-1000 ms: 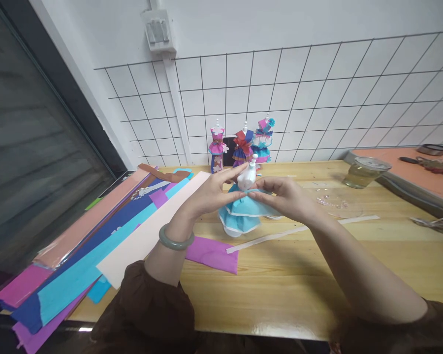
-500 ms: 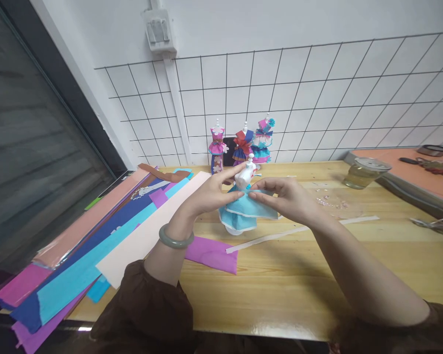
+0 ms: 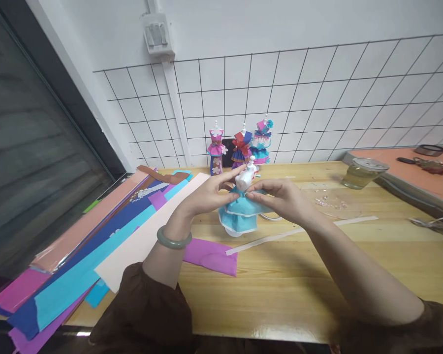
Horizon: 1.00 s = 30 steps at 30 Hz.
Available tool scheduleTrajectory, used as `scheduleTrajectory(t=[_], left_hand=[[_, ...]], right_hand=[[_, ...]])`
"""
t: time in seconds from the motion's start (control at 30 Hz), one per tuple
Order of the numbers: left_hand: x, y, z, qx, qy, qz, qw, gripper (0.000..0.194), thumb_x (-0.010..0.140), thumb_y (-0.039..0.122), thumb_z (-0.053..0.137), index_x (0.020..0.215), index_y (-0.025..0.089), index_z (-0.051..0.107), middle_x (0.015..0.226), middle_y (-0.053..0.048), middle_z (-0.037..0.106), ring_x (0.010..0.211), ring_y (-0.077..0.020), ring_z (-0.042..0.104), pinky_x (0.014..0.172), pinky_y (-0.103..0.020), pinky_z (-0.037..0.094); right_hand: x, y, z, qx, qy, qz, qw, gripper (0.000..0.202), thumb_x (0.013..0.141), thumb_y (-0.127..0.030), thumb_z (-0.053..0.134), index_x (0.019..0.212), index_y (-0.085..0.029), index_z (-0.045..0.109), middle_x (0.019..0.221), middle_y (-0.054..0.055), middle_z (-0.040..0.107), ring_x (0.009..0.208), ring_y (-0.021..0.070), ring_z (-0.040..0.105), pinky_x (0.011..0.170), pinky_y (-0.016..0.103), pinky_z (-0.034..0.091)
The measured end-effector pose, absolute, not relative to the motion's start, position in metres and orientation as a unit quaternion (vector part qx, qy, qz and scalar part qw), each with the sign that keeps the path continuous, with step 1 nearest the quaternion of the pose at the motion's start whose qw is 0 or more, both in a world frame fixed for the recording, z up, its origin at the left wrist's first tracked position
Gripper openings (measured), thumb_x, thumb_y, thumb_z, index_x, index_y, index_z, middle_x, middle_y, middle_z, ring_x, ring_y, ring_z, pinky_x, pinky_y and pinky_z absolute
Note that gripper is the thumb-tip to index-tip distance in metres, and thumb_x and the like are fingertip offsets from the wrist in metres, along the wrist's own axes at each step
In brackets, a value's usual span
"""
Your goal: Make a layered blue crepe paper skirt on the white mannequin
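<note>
A small white dress form point(image 3: 245, 178) stands on the wooden table, wearing a tiered light blue skirt point(image 3: 239, 220) with white edging. My left hand point(image 3: 211, 193) is closed around the form from the left, its thumb on the skirt at the waist and its forefinger behind the bust. From the right, my right hand point(image 3: 283, 197) pinches the top of the skirt at the waist between thumb and fingers. Part of the waist is hidden by my fingertips.
Three dressed forms, a pink one point(image 3: 216, 147) among them, stand by the tiled wall. Coloured crepe paper sheets point(image 3: 133, 241) lie left. A purple piece point(image 3: 211, 256) and a pale strip point(image 3: 269, 240) lie in front. A lidded cup point(image 3: 363, 174) stands right, near clear beads point(image 3: 328, 200).
My right hand has shifted slightly left at the waist, and the upper skirt tier that flared right now hangs lower and closer in. A white ring-like curve shows beside the skirt.
</note>
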State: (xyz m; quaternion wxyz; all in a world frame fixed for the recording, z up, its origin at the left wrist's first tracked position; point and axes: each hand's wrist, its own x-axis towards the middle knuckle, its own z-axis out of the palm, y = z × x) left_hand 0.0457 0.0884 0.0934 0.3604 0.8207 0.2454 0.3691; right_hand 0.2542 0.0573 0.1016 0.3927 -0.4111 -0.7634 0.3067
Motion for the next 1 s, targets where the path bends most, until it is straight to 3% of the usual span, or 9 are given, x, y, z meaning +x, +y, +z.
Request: scheduleTrajectory(t=[0.33, 0.57, 0.8, 1.0], left_hand=[[0.051, 0.082, 0.097, 0.807, 0.262, 0.378, 0.369, 0.063, 0.079, 0.027, 0.063, 0.136, 0.033, 0.038, 0.139, -0.004, 0.044, 0.106, -0.0204, 0.053, 0.089, -0.038, 0.047], [0.051, 0.084, 0.096, 0.813, 0.273, 0.384, 0.343, 0.062, 0.079, 0.027, 0.062, 0.136, 0.032, 0.038, 0.136, -0.005, 0.047, 0.105, -0.0191, 0.052, 0.091, -0.038, 0.045], [0.054, 0.08, 0.098, 0.802, 0.292, 0.395, 0.339, 0.061, 0.077, 0.025, 0.064, 0.134, 0.028, 0.042, 0.126, -0.007, 0.053, 0.102, -0.0185, 0.052, 0.088, -0.036, 0.045], [0.055, 0.078, 0.099, 0.795, 0.294, 0.396, 0.353, 0.061, 0.077, 0.025, 0.064, 0.133, 0.029, 0.042, 0.125, -0.007, 0.053, 0.101, -0.0191, 0.053, 0.089, -0.037, 0.045]], right_hand=[[0.252, 0.06, 0.097, -0.412, -0.736, 0.345, 0.412, 0.033, 0.071, -0.047, 0.067, 0.078, -0.015, 0.066, 0.069, 0.004, 0.063, 0.058, 0.0121, 0.051, 0.049, 0.024, 0.04], [0.256, 0.053, 0.105, -0.455, -0.753, 0.313, 0.358, 0.033, 0.073, -0.048, 0.064, 0.083, -0.017, 0.07, 0.066, 0.002, 0.065, 0.052, 0.0116, 0.051, 0.044, 0.023, 0.036], [0.253, 0.042, 0.111, -0.43, -0.792, 0.223, 0.371, 0.021, 0.08, -0.039, 0.059, 0.079, -0.021, 0.07, 0.079, 0.004, 0.071, 0.07, 0.0173, 0.061, 0.062, 0.028, 0.046], [0.255, 0.046, 0.107, -0.409, -0.8, 0.239, 0.367, 0.024, 0.081, -0.041, 0.057, 0.081, -0.02, 0.07, 0.084, 0.005, 0.071, 0.076, 0.0193, 0.062, 0.067, 0.03, 0.046]])
